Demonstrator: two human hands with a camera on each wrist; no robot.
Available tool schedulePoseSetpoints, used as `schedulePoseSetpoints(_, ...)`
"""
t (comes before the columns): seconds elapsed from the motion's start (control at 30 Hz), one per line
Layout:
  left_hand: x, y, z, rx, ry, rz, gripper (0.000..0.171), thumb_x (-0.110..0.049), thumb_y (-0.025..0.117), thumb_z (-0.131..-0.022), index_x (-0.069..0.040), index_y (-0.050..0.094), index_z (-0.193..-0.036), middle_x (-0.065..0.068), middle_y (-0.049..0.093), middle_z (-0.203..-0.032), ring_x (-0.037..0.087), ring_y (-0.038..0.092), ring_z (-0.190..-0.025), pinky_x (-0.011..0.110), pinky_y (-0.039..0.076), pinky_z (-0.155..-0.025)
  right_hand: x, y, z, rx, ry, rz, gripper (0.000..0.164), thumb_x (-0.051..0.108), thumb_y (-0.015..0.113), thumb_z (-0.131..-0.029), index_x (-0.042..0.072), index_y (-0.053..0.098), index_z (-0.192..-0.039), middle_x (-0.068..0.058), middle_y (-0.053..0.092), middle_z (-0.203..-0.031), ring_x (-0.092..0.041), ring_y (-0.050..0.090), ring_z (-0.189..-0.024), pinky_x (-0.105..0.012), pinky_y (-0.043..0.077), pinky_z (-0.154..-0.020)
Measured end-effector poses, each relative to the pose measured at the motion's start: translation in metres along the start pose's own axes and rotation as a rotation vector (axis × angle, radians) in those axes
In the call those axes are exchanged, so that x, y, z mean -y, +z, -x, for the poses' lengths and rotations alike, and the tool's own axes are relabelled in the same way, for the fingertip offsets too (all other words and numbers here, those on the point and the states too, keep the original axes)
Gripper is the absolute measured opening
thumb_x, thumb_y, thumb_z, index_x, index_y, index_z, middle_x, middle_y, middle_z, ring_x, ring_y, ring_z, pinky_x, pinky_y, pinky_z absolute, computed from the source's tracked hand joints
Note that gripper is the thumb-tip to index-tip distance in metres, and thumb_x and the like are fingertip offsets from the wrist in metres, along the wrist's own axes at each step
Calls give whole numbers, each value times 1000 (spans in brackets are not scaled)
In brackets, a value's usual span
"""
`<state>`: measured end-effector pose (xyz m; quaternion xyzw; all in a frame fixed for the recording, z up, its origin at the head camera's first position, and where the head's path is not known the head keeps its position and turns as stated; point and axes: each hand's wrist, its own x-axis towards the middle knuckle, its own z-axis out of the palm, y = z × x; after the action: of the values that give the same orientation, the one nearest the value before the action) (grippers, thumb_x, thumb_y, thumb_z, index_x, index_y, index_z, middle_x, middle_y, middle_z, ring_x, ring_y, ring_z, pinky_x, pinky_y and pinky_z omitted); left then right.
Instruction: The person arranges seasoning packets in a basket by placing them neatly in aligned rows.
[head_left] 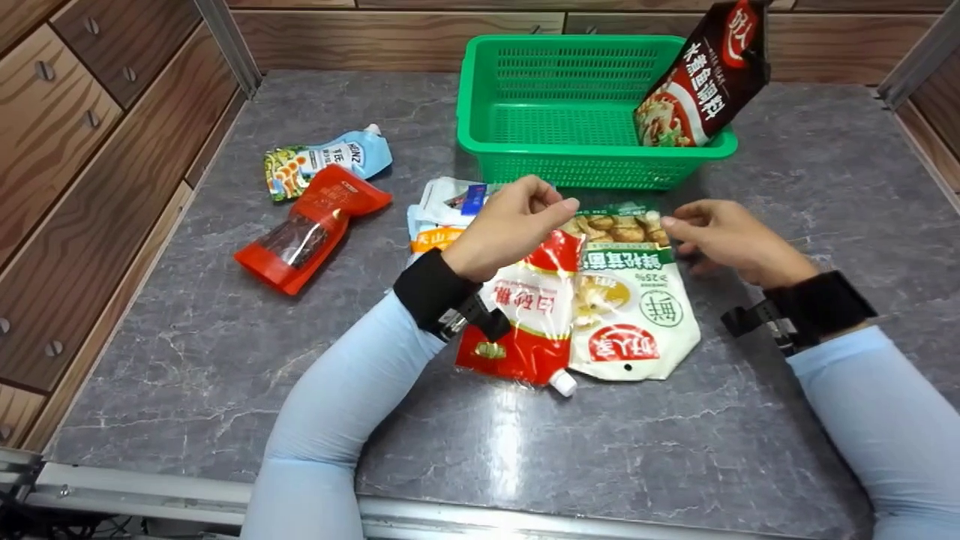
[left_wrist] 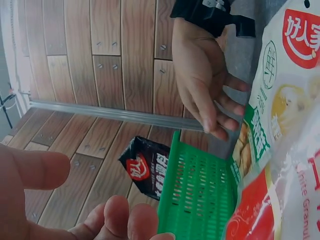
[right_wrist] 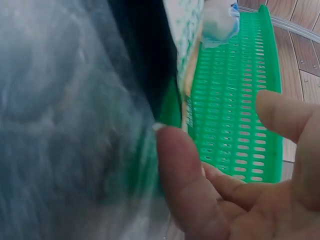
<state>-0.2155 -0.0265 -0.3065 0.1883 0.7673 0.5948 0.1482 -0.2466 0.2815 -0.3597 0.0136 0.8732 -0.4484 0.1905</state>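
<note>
A red-and-white spouted pouch of white granulated sugar (head_left: 525, 315) lies flat, its white cap toward the front. Beside it on the right is a pale green-and-white seasoning pouch (head_left: 626, 307) picturing mushrooms. My left hand (head_left: 510, 225) hovers over the top of the sugar pouch; the left wrist view shows its thumb and fingers (left_wrist: 116, 215) spread apart around nothing. At the mushroom pouch's upper right edge is my right hand (head_left: 724, 236), loosely bent. In the right wrist view one fingertip (right_wrist: 175, 145) meets that pouch's edge while the thumb (right_wrist: 280, 112) stands well away.
Behind the pouches stands a green basket (head_left: 585, 154), with a dark fish-seasoning pouch (head_left: 701, 82) leaning in its right end. Other white and orange packets (head_left: 439, 214) lie partly under my left hand. Farther left are a Heinz spouted pouch (head_left: 337, 156) and a red bag (head_left: 304, 236).
</note>
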Motion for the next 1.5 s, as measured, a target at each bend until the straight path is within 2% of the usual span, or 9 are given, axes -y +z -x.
schedulePoseSetpoints(0.27,-4,6,-2,28,3,12,26,-31,54,-93,-6,50,-101,6,47,-81,20,48,-71,26,42,-63,-3,11,-6,79,64,56,83,57,54,-84,-4,32,-136,-20,44,-120,-24,53,-85,-39,54,-65)
schedulePoseSetpoints(0.5,-1,2,-2,39,-5,30,27,-31,54,-93,-6,49,-104,7,48,-82,22,48,-72,27,41,-62,-7,14,-9,70,49,40,80,56,57,-82,-3,35,-130,-20,42,-117,-27,51,-92,-38,53,-69)
schedulePoseSetpoints(0.63,0,-2,-1,40,2,45,27,-30,54,-93,-6,49,-105,8,50,-85,23,49,-74,27,41,-62,-8,16,-12,60,37,27,78,56,60,-80,-2,33,-125,-18,42,-111,-25,51,-90,-36,52,-69)
schedulePoseSetpoints(0.73,1,-5,-1,37,11,57,27,-29,54,-93,-5,49,-105,9,50,-86,25,49,-76,27,41,-62,-8,18,-14,56,36,-24,72,53,61,-81,0,33,-121,-15,41,-107,-22,52,-85,-36,52,-67)
schedulePoseSetpoints(0.93,-1,-7,-1,45,29,88,26,-27,54,-93,-4,49,-105,11,52,-89,20,49,-73,27,42,-61,-8,20,-14,87,54,-224,59,39,66,-83,3,30,-115,-13,46,-101,-20,60,-78,-39,54,-69)
schedulePoseSetpoints(1.17,-2,-7,-1,68,12,101,28,-27,53,-94,-4,48,-110,12,51,-92,26,51,-82,30,43,-66,-16,17,-14,178,56,-386,56,22,66,-85,-2,38,-127,-14,62,-101,-25,64,-84,-40,53,-74)
schedulePoseSetpoints(1.4,-1,-9,-2,62,14,115,28,-26,53,-94,-4,48,-110,13,51,-95,25,52,-81,38,44,-72,-17,17,-17,206,23,-446,58,14,67,-84,2,36,-133,-15,61,-107,-27,63,-88,-42,52,-76)
schedulePoseSetpoints(1.5,-1,-10,-2,50,22,114,27,-26,54,-93,-5,48,-109,14,52,-95,23,52,-80,38,44,-71,-15,19,-18,222,-10,-460,57,10,65,-85,1,35,-133,-16,60,-109,-28,63,-90,-42,51,-78)
